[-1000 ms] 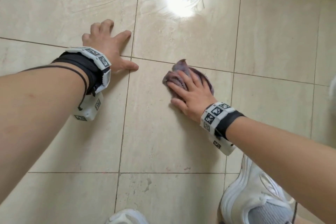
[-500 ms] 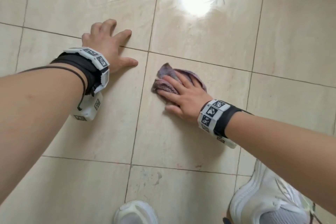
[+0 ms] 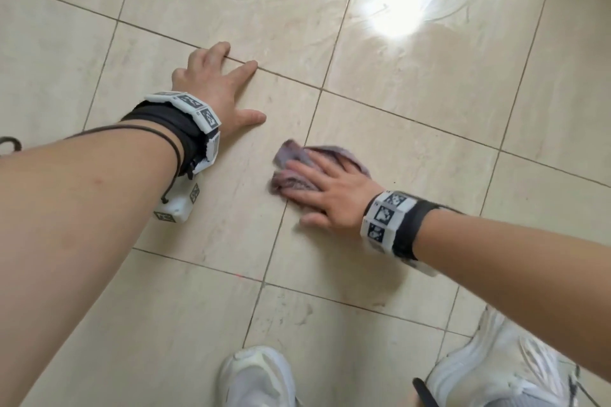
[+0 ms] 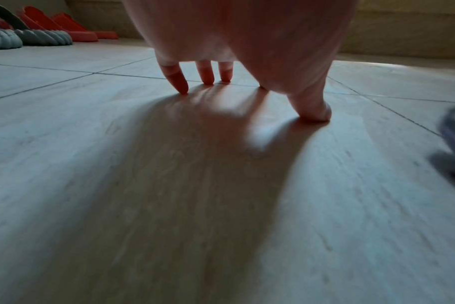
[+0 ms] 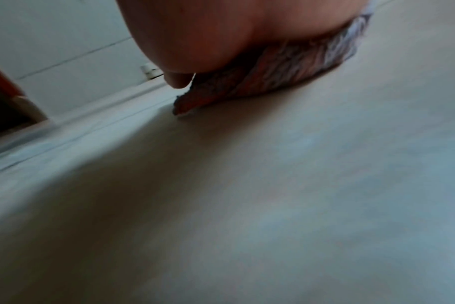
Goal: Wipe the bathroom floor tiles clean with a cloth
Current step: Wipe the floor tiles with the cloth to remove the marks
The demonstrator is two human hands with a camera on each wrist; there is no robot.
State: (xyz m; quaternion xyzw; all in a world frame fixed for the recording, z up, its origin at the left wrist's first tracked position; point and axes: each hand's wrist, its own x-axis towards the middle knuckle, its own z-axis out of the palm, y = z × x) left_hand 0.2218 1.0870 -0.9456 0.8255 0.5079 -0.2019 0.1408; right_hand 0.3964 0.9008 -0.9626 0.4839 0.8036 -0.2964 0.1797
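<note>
A crumpled purple-grey cloth (image 3: 291,172) lies on the beige floor tiles (image 3: 413,109), across a grout line. My right hand (image 3: 327,188) presses flat on top of it with straight fingers, covering most of it. In the right wrist view the cloth (image 5: 286,78) is squashed under the palm. My left hand (image 3: 215,86) is braced on the tiles to the left of the cloth, fingers spread and apart from it. Its fingertips (image 4: 181,86) and thumb touch the floor in the left wrist view, and the cloth (image 4: 452,148) shows blurred at the right edge.
Two white shoes (image 3: 261,377) (image 3: 502,370) stand on the tiles near the bottom. Wet streaks shine in a bright glare patch (image 3: 396,13) at the upper right. Orange and grey slippers (image 4: 39,33) lie by the far wall. Dark smudges (image 3: 297,311) mark a near tile.
My right hand has slid the cloth to the left and nearer, onto the vertical grout line. The left hand stays braced in the same spot. The view has shifted.
</note>
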